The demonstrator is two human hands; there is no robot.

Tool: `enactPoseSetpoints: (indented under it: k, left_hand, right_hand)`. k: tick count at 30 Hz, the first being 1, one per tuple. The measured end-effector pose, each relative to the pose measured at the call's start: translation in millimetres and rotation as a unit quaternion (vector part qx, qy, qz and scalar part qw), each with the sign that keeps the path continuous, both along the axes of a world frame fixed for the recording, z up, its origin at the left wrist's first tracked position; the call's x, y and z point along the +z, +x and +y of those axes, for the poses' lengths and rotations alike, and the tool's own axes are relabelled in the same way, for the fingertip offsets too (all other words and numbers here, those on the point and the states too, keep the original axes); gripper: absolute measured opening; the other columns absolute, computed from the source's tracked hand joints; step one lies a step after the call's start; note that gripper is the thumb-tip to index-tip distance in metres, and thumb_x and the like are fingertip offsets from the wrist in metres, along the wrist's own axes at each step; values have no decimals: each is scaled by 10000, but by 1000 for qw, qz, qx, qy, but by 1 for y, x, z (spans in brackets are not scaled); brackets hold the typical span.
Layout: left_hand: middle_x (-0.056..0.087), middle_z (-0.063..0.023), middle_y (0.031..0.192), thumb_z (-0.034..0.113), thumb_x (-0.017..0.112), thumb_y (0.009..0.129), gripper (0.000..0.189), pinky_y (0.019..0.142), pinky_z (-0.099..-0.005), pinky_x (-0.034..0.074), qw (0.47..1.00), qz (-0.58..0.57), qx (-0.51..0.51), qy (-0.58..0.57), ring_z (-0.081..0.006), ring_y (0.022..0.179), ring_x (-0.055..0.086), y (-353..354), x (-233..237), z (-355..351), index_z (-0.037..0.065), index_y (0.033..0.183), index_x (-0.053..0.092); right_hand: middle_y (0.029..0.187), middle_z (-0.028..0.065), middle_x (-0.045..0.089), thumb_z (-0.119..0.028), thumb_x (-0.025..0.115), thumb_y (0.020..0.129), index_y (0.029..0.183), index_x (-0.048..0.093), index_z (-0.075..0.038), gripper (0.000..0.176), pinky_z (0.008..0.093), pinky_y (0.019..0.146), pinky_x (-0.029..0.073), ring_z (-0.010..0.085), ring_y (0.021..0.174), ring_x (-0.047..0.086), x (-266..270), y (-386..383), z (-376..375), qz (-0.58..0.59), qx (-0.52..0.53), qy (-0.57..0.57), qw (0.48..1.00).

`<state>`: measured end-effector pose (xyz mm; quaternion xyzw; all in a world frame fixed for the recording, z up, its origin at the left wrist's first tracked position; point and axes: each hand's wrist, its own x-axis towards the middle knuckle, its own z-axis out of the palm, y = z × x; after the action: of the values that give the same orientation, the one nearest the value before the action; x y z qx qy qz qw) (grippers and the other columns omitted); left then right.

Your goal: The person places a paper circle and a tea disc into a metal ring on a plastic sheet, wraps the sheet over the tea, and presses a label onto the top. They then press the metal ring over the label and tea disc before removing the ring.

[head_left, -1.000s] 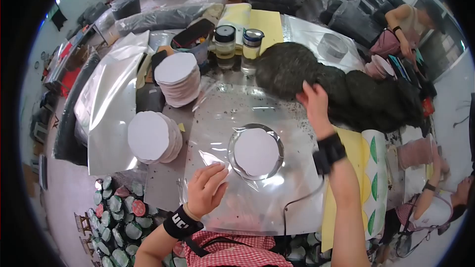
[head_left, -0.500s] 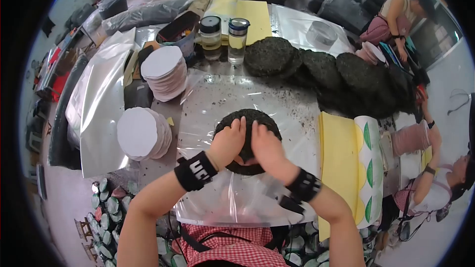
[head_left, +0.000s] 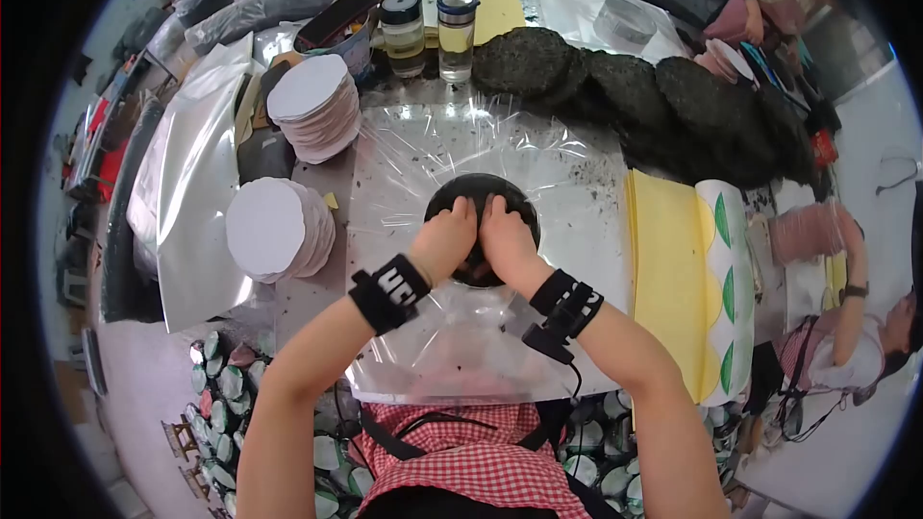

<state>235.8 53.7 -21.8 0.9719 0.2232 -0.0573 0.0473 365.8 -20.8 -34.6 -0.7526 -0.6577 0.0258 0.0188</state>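
Observation:
A round dark disc (head_left: 439,200) sits on the clear plastic sheet (head_left: 567,327) in front of me. Creases in the plastic run outward from the disc, and the disc looks smooth and shiny, with film drawn over it. My left hand (head_left: 446,242) is over the disc's left half, its fingers bent together at the middle on gathered film. Close beside it, my right hand (head_left: 507,242) has its fingers closed the same way. The fingertips are partly hidden.
White paper stacks (head_left: 279,231) stand left. Behind are two bottles (head_left: 456,38) and a row of dark discs (head_left: 615,86). Yellow sheets (head_left: 663,279) lie right. Two people work at the right: one farther back (head_left: 769,0), one nearer (head_left: 846,336).
The plastic behind the disc has become creased, and film now covers the disc, which looked rough before. My hands have moved closer together at its middle. The view has shifted slightly.

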Motion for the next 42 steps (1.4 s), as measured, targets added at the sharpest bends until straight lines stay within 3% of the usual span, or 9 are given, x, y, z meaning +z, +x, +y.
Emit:
enactPoseSetpoints:
  k: [11,14,18,24,27,33,38,40,42]
  left_hand:
    - [619,-137,1257,184,659,886,311,987,-513,466,903,-388,-57,-173,-338,1161,597,-86,51,-139,35,1159,657]
    - [625,-179,1233,199,663,878,363,953,-508,480,880,-290,-222,-302,-370,1129,603,-113,26,-195,28,1197,651]
    - [423,-297,1456,397,677,872,696,1166,-560,263,986,-65,106,-111,-412,1386,394,-127,-19,-137,20,1419,472]
    - [412,-312,1458,567,797,696,1090,1190,-556,192,940,-339,-45,5,-404,1420,347,-53,-10,-69,-77,1444,334]
    - [526,-250,1383,605,829,627,1078,1174,-546,233,935,-305,22,-179,-373,1339,477,-45,-7,-64,-66,1361,413]
    - [701,-118,1018,629,836,612,900,1116,-533,333,935,-351,21,-51,-297,1004,692,-45,-14,-71,-20,1170,556]
    - [622,-127,853,288,728,841,315,834,-460,487,921,-350,99,-143,-318,758,623,-44,-8,-69,45,980,585]
    - [604,-127,876,251,731,833,301,798,-458,479,911,-357,170,-116,-324,788,618,-26,3,-75,39,974,572]
    - [549,-152,984,125,754,781,345,785,-435,477,897,-347,249,-111,-358,902,590,-22,18,-81,17,1032,543]
  right_hand:
    - [1092,164,508,-366,971,461,1165,533,148,976,312,688,600,282,846,676,7,-2,-9,7,-5,-42,999]
    - [1095,157,505,-430,952,494,1166,538,144,976,296,699,597,270,847,676,12,-8,-18,-8,-13,-57,998]
    - [1114,159,500,-499,924,514,1160,549,143,985,286,694,593,253,849,673,7,-20,-18,-24,-32,-88,995]
    - [940,247,670,-177,680,847,989,656,27,250,417,746,565,371,921,658,-6,-9,-34,232,14,24,972]
    - [1021,174,628,-96,744,776,1035,615,15,310,412,885,497,359,1002,612,34,15,-102,287,-147,388,863]
    - [746,-10,600,-54,736,845,1085,612,-12,273,272,626,503,107,688,594,60,35,-178,619,-323,125,705]
    - [996,65,626,-8,745,823,1265,536,-13,489,297,757,540,130,842,611,25,92,-179,632,-352,366,586]
    - [1180,115,629,-111,825,785,1348,473,8,675,384,929,524,201,1044,621,-23,38,-164,441,-154,283,837]
    - [1315,177,593,-213,908,689,1428,399,14,925,410,1029,465,258,1196,585,-33,4,-108,517,-122,358,768]
